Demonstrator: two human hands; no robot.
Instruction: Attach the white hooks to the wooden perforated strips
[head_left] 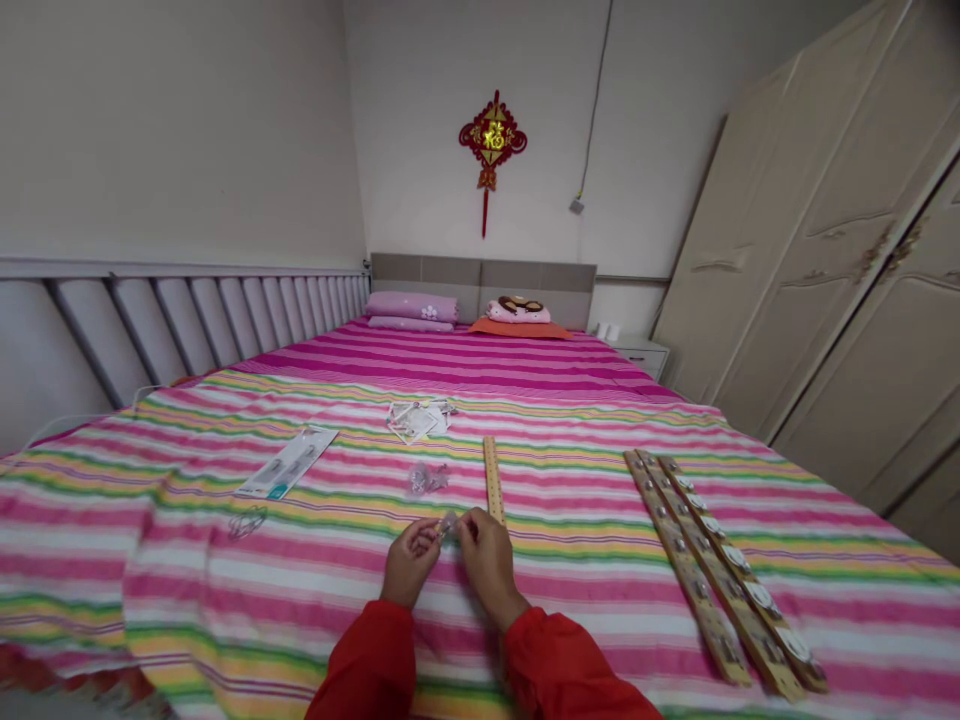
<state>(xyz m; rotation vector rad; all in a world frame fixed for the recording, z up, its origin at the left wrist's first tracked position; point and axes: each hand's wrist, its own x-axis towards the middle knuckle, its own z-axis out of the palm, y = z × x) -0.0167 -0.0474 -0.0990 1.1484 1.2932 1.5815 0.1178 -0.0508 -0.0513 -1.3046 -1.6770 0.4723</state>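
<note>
My left hand and my right hand meet over the striped bedspread, both in red sleeves. Their fingers pinch a small clear plastic packet held between them. Just beyond my right hand lies a single wooden strip, pointing away from me. Another small clear bag rests a little farther out, to the left of that strip.
Three wooden strips with metal fittings lie side by side on the right. A blister pack, loose clear wrapping and papers lie on the bed. Pillows sit at the headboard; a wardrobe stands on the right.
</note>
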